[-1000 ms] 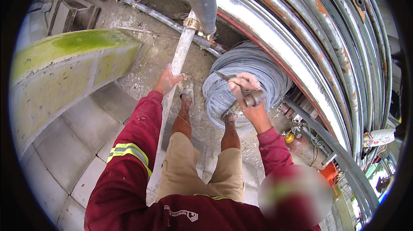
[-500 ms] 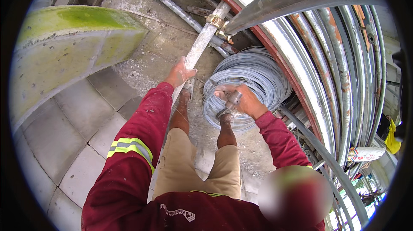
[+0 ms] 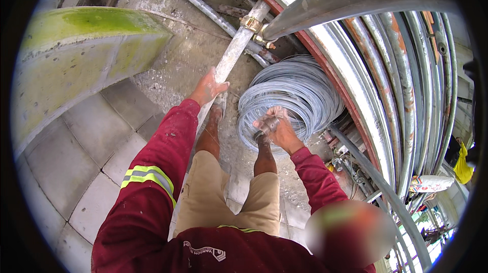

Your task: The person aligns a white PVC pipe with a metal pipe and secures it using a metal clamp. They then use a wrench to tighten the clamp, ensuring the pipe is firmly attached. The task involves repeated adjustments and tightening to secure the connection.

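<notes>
Left hand (image 3: 209,88) wraps a pipe (image 3: 231,55); right hand (image 3: 277,129) clamps a tool (image 3: 265,127) by the wire coil (image 3: 292,100) — likely heavy, springy; lift by its bundled loops.

A low concrete wall (image 3: 76,64) with a green, mossy top curves away to the left of the grip, and grey paving slabs (image 3: 86,140) lie below it on that side. Above the grip a clamp (image 3: 252,22) joins the steel tubes, and a dark pipe (image 3: 203,6) runs along the dusty ground (image 3: 178,64) behind it. To the right of the grip a bank of curved metal tubes (image 3: 406,69), some rusty, sweeps past, with a yellow cloth (image 3: 462,166) and a pale sack (image 3: 431,183) farther out at the right rim.
</notes>
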Demonstrator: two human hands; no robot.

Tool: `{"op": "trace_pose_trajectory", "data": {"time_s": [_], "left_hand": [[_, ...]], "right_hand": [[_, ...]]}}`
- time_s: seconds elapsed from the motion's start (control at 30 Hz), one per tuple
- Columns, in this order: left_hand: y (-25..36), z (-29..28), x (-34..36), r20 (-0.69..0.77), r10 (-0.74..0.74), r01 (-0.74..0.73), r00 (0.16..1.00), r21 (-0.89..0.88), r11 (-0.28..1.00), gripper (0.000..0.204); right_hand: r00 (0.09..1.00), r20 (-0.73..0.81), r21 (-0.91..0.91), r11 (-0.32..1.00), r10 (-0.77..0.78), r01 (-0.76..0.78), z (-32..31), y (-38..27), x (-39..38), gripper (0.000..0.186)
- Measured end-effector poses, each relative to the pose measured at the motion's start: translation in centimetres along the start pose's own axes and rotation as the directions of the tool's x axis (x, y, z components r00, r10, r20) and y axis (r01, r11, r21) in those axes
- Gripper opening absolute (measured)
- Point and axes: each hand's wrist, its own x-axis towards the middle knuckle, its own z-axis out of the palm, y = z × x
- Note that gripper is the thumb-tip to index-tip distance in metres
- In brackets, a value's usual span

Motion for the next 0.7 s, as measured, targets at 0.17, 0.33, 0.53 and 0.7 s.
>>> {"op": "trace_pose_trajectory", "data": {"time_s": [0.17, 0.33, 0.53, 0.7], "left_hand": [[-0.8, -0.4, -0.3, -0.016, -0.003, 0.003, 1.000, -0.003, 1.000, 0.066], [1.7, 0.5, -0.3, 0.036, 0.011, -0.008, 0.999, -0.086, 0.996, 0.064], [1.5, 0.4, -0.4, 0.000, -0.008, 0.008, 1.000, -0.043, 0.999, 0.065], [0.7, 0.0, 0.2, 0.033, -0.098, 0.097, 0.995, 0.028, 0.995, 0.066]], "right_hand": [[0.792, -0.054, 0.621, 0.642, 0.608, -0.451, 3.5, 1.2, 5.0, 0.046], [0.677, -0.119, 0.909, 0.355, 0.726, -0.220, 1.5, 1.6, 10.4, 0.049], [0.652, -0.079, 0.991, 0.132, 0.754, -0.034, 1.5, -0.7, 12.6, 0.025], [0.628, -0.233, 0.902, 0.407, 0.742, -0.146, 2.6, -0.8, 14.6, 0.050]]}}
